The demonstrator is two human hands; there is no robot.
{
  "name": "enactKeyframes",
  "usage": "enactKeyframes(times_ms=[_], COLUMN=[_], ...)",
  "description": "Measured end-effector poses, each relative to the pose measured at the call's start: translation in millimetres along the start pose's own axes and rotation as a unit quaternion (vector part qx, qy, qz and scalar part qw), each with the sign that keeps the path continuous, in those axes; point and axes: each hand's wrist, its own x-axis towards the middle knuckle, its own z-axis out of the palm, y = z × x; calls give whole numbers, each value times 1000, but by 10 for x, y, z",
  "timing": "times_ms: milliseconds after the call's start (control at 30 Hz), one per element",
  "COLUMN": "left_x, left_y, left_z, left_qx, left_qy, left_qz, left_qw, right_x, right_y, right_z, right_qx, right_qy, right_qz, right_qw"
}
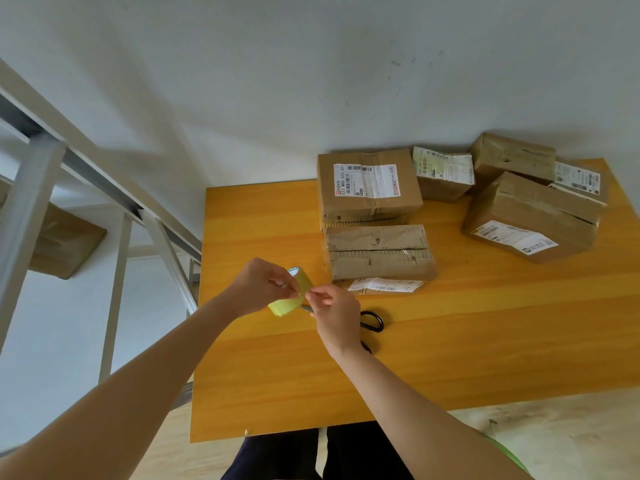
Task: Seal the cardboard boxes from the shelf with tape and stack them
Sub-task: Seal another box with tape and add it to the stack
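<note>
My left hand grips a yellowish roll of tape just above the orange wooden table. My right hand pinches at the roll's edge, fingertips against the tape. Right behind the hands lies a flat cardboard box with a torn perforated top. Behind that one sits a larger box bearing a white shipping label. Several more labelled boxes are heaped at the table's far right.
Black-handled scissors lie on the table, partly hidden under my right wrist. A grey metal shelf frame stands at the left, with a cardboard box on it. A white wall rises behind the table.
</note>
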Motion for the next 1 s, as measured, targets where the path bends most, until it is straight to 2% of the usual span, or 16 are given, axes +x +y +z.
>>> enactKeyframes(times_ms=[200,433,600,767,933,1000], left_x=[-34,-54,-53,-59,-79,-95], left_y=[5,-36,-11,3,-28,-51], left_z=[-63,-174,-227,-249,-271,-283], left_qx=[-10,-57,-35,-24,-14,-10], left_qy=[-8,50,44,47,66,67], left_qz=[-11,-39,-22,-13,-8,-10], left_qw=[1000,996,998,999,998,998], right_x=[22,51,74,104,112,103], right_y=[-154,-326,-378,-420,-423,-425], right_z=[38,35,57,96,134,148], right_qx=[97,134,196,201,256,299], right_qy=[-29,-26,-33,-13,-15,-6], right_qz=[79,54,92,124,197,232], right_qw=[992,989,976,972,946,926])
